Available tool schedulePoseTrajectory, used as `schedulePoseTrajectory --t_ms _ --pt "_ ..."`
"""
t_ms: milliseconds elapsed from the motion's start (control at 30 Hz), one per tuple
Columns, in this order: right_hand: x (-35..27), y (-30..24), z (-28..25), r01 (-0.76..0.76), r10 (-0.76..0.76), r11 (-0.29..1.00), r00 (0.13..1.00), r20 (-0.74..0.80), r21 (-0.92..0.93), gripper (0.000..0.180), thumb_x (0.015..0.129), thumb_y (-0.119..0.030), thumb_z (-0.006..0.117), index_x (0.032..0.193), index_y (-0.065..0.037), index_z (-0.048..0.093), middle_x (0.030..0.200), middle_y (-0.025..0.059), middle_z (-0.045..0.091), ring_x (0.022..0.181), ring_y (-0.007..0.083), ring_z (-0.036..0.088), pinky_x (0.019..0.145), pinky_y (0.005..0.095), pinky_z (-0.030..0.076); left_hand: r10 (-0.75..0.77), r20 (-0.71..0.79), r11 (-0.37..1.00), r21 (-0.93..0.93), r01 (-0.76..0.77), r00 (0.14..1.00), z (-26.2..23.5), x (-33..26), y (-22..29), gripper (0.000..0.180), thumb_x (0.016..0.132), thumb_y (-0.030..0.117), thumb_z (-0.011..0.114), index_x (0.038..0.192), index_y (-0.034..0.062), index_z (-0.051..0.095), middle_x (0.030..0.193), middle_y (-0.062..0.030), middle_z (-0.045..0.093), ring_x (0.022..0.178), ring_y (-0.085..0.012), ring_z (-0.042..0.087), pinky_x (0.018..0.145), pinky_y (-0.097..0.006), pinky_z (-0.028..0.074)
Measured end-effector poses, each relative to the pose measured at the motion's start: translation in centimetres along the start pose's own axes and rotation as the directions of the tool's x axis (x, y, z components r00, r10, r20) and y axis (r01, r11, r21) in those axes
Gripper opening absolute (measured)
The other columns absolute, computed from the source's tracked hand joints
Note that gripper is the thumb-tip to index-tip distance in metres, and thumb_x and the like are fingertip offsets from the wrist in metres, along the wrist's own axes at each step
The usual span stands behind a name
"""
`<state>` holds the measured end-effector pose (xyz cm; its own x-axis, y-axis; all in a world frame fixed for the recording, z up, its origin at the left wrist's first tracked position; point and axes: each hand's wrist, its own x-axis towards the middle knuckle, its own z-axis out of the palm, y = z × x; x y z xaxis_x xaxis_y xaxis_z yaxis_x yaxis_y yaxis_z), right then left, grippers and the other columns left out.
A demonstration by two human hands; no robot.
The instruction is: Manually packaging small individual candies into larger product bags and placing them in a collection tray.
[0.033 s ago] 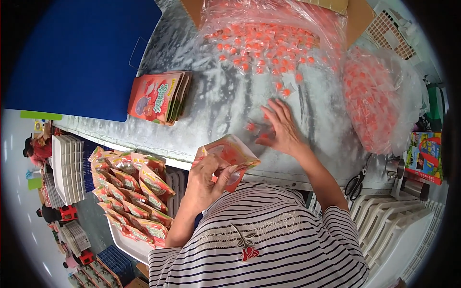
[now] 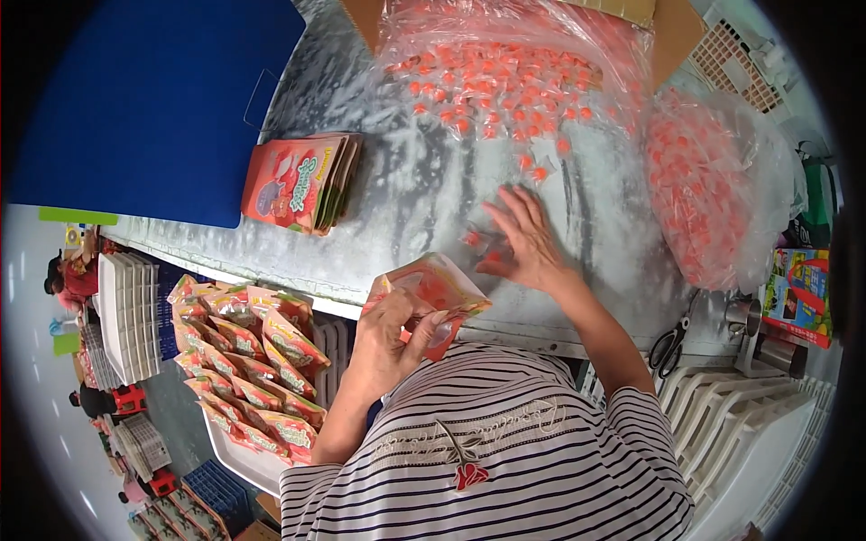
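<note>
My left hand (image 2: 390, 338) is closed on a pink pouch (image 2: 444, 281), tilted with its mouth spread apart above the near table edge. Reddish contents show inside. Over the table, my right hand (image 2: 529, 242) is open, fingers spread and nothing visibly gripped. Beside its thumb lie small red candies (image 2: 472, 238) in clear wrappers. Farther off, a large heap of the same wrapped candies (image 2: 487, 95) spills from a clear plastic bag (image 2: 514, 20) in a cardboard box.
A stack of flat pouches (image 2: 293, 185) lies by a blue panel (image 2: 144, 108). Filled pouches (image 2: 253, 361) stand in a white tray (image 2: 242, 458) at left. At right are a bulging candy bag (image 2: 699, 189), scissors (image 2: 669, 350) and stacked white trays (image 2: 722, 424). People work far left.
My right hand has shifted very slightly over the table, and a bit of red by its fingers no longer shows. My left hand keeps the pouch in place.
</note>
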<state>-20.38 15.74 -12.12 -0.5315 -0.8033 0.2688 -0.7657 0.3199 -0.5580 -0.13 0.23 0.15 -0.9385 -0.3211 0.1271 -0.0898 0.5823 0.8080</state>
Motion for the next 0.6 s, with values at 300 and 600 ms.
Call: schedulePoseTrajectory --t_ms 300,600 --pt "-0.2 -0.7 3.4 0.202 -0.209 0.969 0.977 -0.036 -0.144 0.034 0.077 -0.028 0.071 0.107 -0.013 0.064 0.123 0.0098 0.053 0.118 0.0315 0.046 0.096 0.0440 0.042 0.039 -0.005 0.999 0.029 -0.039 0.999 0.0 0.1 -0.2 0.011 0.080 0.007 0.070 0.081 -0.0004 0.061 0.074 -0.0119 0.060 0.066 -0.0283 0.059 0.063 -0.035 0.047" --pt "-1.4 1.5 0.5 -0.301 0.420 0.742 0.905 -0.067 0.599 0.012 0.090 -0.017 0.063 0.095 -0.005 0.065 0.077 -0.0033 0.060 0.060 0.0065 0.051 0.050 0.0245 0.043 0.082 0.011 0.996 0.021 -0.082 0.997 -0.1 0.5 0.5 0.012 0.083 0.008 0.068 0.083 -0.0009 0.061 0.077 -0.0131 0.060 0.068 -0.0290 0.060 0.060 -0.036 0.047"
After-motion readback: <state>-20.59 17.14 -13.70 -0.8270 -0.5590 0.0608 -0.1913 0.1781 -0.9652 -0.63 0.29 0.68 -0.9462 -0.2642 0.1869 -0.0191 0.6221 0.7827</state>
